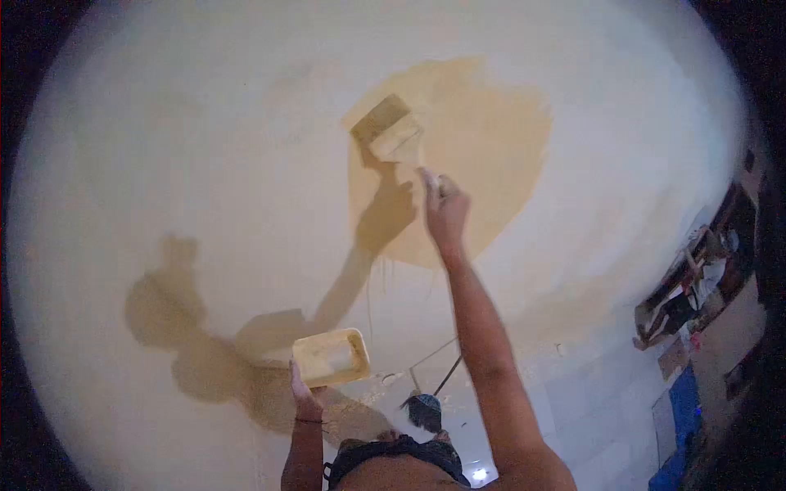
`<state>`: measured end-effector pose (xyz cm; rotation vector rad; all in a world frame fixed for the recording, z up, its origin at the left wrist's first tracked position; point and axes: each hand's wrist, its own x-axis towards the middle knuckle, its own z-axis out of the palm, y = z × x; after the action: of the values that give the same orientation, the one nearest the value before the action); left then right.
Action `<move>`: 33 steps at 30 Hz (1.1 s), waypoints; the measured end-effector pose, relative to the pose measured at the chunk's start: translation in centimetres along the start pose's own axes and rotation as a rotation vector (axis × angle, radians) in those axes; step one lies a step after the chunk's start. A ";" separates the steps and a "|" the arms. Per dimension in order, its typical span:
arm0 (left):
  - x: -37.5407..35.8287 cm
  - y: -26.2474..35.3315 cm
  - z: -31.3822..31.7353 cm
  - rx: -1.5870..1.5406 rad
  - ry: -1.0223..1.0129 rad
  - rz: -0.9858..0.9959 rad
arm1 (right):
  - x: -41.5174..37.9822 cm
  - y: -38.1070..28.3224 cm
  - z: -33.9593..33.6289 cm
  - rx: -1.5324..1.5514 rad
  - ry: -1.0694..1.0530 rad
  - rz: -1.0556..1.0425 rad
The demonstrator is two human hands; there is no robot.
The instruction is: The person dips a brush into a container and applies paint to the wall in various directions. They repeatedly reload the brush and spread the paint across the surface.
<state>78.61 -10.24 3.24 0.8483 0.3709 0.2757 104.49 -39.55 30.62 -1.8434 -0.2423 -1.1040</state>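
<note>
My right hand (447,211) is closed round the handle of a wide paintbrush (399,141), held up at the wall (246,123). Its head lies at the left part of a yellow painted patch (491,155), with a dark shadow close beside it. Lower down, my left hand (306,399) grips a shallow, pale yellow paint tray (311,360) from below and the side. The tray is tilted towards me, and a lighter area shows inside it. A few thin drips run down the wall below the patch.
Below, a dark-bristled broom-like thing (423,412) with a thin stick is near my feet. Pale spatters mark the floor (573,409). Mixed clutter (696,286) and a blue item (681,425) lie along the right side. My shadow falls on the wall at left.
</note>
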 end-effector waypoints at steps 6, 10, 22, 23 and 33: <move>0.7 -0.9 -0.5 -0.051 -0.048 0.010 | 4.2 2.2 -3.1 0.026 0.143 0.075; -0.2 -0.1 0.5 0.065 0.134 -0.031 | 0.9 4.2 2.3 0.176 0.162 0.260; 0.8 -0.8 0.8 0.034 0.068 -0.009 | 3.1 2.6 0.4 0.095 0.168 0.188; 1.0 -0.9 1.2 0.036 0.067 -0.012 | 3.2 3.1 0.4 0.050 0.144 0.140; 2.2 -3.7 3.0 0.007 -0.030 0.027 | -5.7 8.7 1.0 -0.122 -0.002 0.116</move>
<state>82.20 -13.72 1.73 0.8643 0.3326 0.2863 106.79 -41.87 20.72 -1.9409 -0.0690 -1.0567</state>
